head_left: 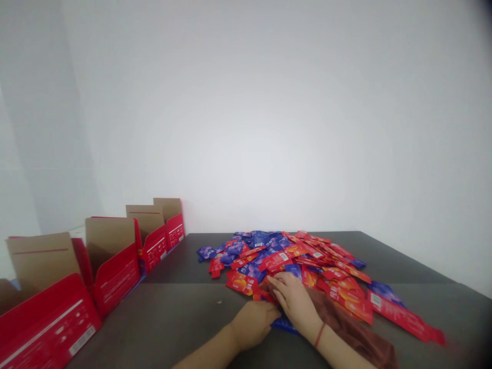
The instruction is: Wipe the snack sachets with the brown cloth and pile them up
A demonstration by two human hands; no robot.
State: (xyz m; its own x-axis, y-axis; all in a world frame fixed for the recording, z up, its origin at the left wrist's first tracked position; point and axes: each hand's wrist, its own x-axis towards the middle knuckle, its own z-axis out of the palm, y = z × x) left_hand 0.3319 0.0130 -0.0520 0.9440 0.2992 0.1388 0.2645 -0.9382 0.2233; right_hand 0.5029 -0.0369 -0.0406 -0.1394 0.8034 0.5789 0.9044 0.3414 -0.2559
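Observation:
My left hand [257, 322] is closed with its fingers curled, at the near edge of a pile of flat sachets. A blue sachet [285, 325] lies against its fingertips, partly hidden under both hands. My right hand [294, 300] reaches over it, a red band [320, 335] round the wrist, fingers bent down onto a brown cloth [346, 328]. That cloth bunches past the fingertips and trails under the right forearm toward the near right. Just beyond the hands, red and orange sachets [277, 261] are heaped with blue-purple sachets [260, 239].
Along the left edge of the dark table [161, 312] stands a row of several red cartons [119, 277] with raised brown flaps. A red strip of sachets [403, 316] extends from the pile toward the right. A white wall [261, 118] rises behind the table.

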